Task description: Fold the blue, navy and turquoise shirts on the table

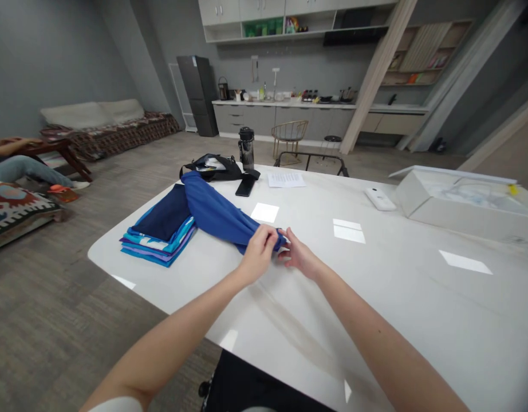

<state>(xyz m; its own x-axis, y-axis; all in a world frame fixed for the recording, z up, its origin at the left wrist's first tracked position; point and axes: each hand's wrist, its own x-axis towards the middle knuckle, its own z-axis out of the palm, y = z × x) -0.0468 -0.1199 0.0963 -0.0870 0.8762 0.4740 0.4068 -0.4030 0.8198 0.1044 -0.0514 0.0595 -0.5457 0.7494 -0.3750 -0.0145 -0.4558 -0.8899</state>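
Observation:
A blue garment stretches bunched across the white table, its far end draped beside a folded stack. With fingers pinched, my left hand grips the garment's near end. My right hand is at the tip of that end, fingers apart, the index finger by the cloth; whether it touches is hard to tell. Left of the garment lies the stack of folded clothes, dark navy on top with bright blue, white-patterned and purple layers beneath.
Behind the garment are a black bag, a dark bottle, a phone and a printed sheet. On the right stand a white device and an open white box. Another person's leg shows at far left.

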